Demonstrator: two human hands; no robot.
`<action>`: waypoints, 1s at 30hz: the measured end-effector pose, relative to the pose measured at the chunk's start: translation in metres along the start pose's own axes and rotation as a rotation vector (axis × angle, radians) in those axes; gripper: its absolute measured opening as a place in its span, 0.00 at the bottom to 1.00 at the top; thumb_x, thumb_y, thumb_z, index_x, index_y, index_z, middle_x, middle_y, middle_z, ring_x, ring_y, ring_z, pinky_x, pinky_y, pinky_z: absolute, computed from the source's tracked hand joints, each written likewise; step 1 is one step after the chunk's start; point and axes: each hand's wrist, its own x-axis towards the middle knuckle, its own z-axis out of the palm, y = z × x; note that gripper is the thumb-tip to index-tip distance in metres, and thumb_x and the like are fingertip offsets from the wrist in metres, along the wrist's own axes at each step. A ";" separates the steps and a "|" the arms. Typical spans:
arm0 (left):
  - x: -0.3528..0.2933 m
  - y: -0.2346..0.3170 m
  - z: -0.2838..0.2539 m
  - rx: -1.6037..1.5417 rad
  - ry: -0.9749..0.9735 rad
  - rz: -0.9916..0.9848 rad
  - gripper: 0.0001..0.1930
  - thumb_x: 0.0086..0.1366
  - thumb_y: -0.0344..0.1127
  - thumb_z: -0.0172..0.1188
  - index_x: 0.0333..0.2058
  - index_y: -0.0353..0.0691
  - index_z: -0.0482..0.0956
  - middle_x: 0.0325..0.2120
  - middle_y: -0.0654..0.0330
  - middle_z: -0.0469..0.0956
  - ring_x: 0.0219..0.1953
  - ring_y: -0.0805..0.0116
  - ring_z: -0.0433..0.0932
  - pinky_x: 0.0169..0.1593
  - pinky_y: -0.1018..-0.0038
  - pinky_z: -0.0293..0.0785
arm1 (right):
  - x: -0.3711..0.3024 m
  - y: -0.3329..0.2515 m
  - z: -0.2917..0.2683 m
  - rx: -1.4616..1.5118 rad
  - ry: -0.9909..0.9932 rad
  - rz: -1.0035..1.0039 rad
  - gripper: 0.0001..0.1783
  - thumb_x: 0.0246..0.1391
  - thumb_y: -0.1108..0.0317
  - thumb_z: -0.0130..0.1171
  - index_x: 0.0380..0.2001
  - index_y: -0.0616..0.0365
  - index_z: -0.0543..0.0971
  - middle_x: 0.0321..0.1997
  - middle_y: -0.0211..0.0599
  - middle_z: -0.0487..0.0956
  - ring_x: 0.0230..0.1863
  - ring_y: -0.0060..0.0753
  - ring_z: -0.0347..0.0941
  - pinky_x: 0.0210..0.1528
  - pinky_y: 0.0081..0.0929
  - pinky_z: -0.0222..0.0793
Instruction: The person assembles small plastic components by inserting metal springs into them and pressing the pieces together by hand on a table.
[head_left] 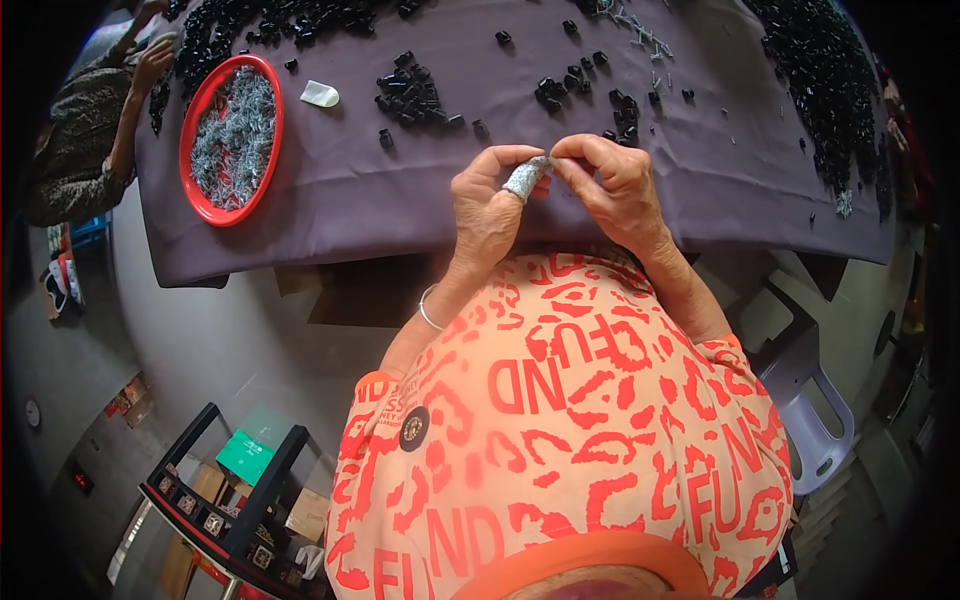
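My left hand (484, 208) and my right hand (618, 190) meet over the table's near edge, fingertips almost touching. A speckled pale grey wrap (524, 178) covers my left thumb. Both hands are pinched closed; whatever sits between their tips is too small and hidden to name. Just beyond my right hand lie small black plastic parts (625, 108), with more loose black parts (562, 92) past my fingertips. Farther left is a larger cluster of the same black parts (410, 95).
A red oval tray (188, 160) on the left holds many small grey-green pieces. Near it lies a white tapered piece (320, 94). Big heaps of black parts (820, 90) line the table's far and right sides. Another person's hand (155, 62) shows at upper left. A grey-purple chair (825, 430) stands right.
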 end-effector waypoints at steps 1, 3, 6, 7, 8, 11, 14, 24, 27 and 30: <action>0.001 0.000 -0.001 -0.057 0.004 -0.026 0.07 0.60 0.24 0.57 0.37 0.30 0.77 0.30 0.58 0.79 0.31 0.73 0.78 0.37 0.80 0.75 | -0.001 0.000 0.001 0.010 -0.018 0.003 0.06 0.50 0.76 0.60 0.33 0.63 0.77 0.29 0.34 0.79 0.28 0.21 0.75 0.30 0.19 0.69; 0.001 -0.002 -0.002 -0.151 0.005 -0.084 0.07 0.61 0.25 0.58 0.38 0.30 0.77 0.31 0.58 0.79 0.31 0.73 0.78 0.37 0.79 0.76 | -0.002 0.001 0.002 0.021 -0.039 0.004 0.06 0.50 0.76 0.60 0.34 0.63 0.77 0.30 0.33 0.79 0.29 0.20 0.74 0.32 0.18 0.69; 0.003 -0.003 -0.002 -0.264 0.004 -0.145 0.08 0.61 0.26 0.58 0.39 0.30 0.76 0.32 0.57 0.79 0.31 0.72 0.78 0.37 0.79 0.76 | -0.001 -0.001 0.004 0.313 -0.018 0.209 0.06 0.52 0.75 0.60 0.34 0.63 0.76 0.31 0.29 0.79 0.31 0.17 0.73 0.35 0.16 0.69; 0.004 -0.003 -0.002 -0.283 -0.001 -0.149 0.08 0.61 0.26 0.58 0.39 0.30 0.76 0.32 0.57 0.79 0.32 0.72 0.78 0.37 0.78 0.77 | -0.001 -0.002 0.003 0.302 -0.024 0.221 0.05 0.52 0.74 0.60 0.33 0.63 0.76 0.31 0.27 0.78 0.33 0.16 0.73 0.37 0.16 0.69; 0.004 -0.002 -0.003 -0.284 -0.001 -0.149 0.08 0.61 0.26 0.58 0.39 0.30 0.76 0.32 0.57 0.79 0.32 0.72 0.78 0.37 0.78 0.77 | 0.000 -0.002 0.003 0.291 -0.030 0.232 0.05 0.53 0.74 0.60 0.33 0.63 0.76 0.31 0.26 0.77 0.34 0.15 0.72 0.38 0.15 0.69; 0.005 -0.001 -0.002 -0.256 0.015 -0.145 0.08 0.62 0.26 0.57 0.39 0.30 0.76 0.32 0.57 0.79 0.32 0.72 0.78 0.37 0.78 0.77 | -0.002 0.004 0.006 0.297 -0.013 0.170 0.04 0.52 0.76 0.60 0.32 0.63 0.76 0.30 0.28 0.78 0.32 0.17 0.73 0.36 0.16 0.68; 0.005 -0.002 -0.001 -0.267 0.005 -0.146 0.08 0.62 0.27 0.57 0.39 0.30 0.76 0.32 0.58 0.78 0.32 0.73 0.78 0.37 0.79 0.76 | 0.000 0.001 0.004 0.096 0.036 0.050 0.04 0.50 0.77 0.60 0.31 0.63 0.76 0.29 0.32 0.77 0.30 0.20 0.73 0.33 0.17 0.68; 0.006 -0.005 -0.008 -0.375 -0.043 -0.174 0.07 0.63 0.27 0.56 0.39 0.31 0.76 0.33 0.58 0.78 0.33 0.73 0.78 0.37 0.78 0.77 | 0.005 -0.001 0.008 0.104 0.024 -0.030 0.06 0.48 0.78 0.60 0.32 0.63 0.77 0.28 0.34 0.77 0.27 0.22 0.73 0.30 0.18 0.67; 0.008 -0.004 -0.011 -0.460 -0.039 -0.185 0.07 0.63 0.27 0.55 0.39 0.32 0.75 0.33 0.58 0.78 0.33 0.73 0.78 0.36 0.77 0.78 | 0.011 0.001 0.003 0.183 0.049 -0.015 0.07 0.48 0.79 0.60 0.33 0.62 0.77 0.29 0.34 0.76 0.28 0.21 0.72 0.31 0.18 0.67; 0.010 -0.003 -0.013 -0.494 -0.036 -0.240 0.07 0.63 0.27 0.55 0.40 0.33 0.75 0.32 0.58 0.77 0.33 0.73 0.78 0.36 0.76 0.78 | 0.023 0.010 -0.002 -0.066 0.197 0.000 0.07 0.47 0.78 0.60 0.33 0.62 0.77 0.31 0.34 0.75 0.31 0.25 0.72 0.34 0.21 0.67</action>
